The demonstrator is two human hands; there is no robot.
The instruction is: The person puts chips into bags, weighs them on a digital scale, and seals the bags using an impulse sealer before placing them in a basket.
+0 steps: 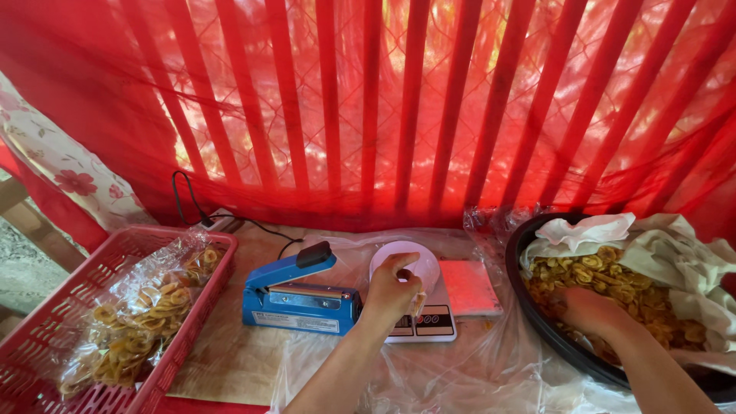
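Observation:
My left hand (391, 291) hovers over a small white kitchen scale (423, 316), its fingers pinched on the rim of a thin clear bag that stands on the scale's round platform (418, 257). My right hand (590, 310) is down in a big black basin (521, 295) lined with pale paper and filled with yellow banana chips (613, 280); its fingers are buried among the chips. A blue hand-lever bag sealer (295, 295) sits just left of the scale.
A red plastic basket (46, 330) at the left holds clear bags of chips (142, 314). Loose clear plastic sheets (475, 368) cover the tabletop. A black cord (184, 203) runs behind the sealer. Red cloth over bars closes off the back.

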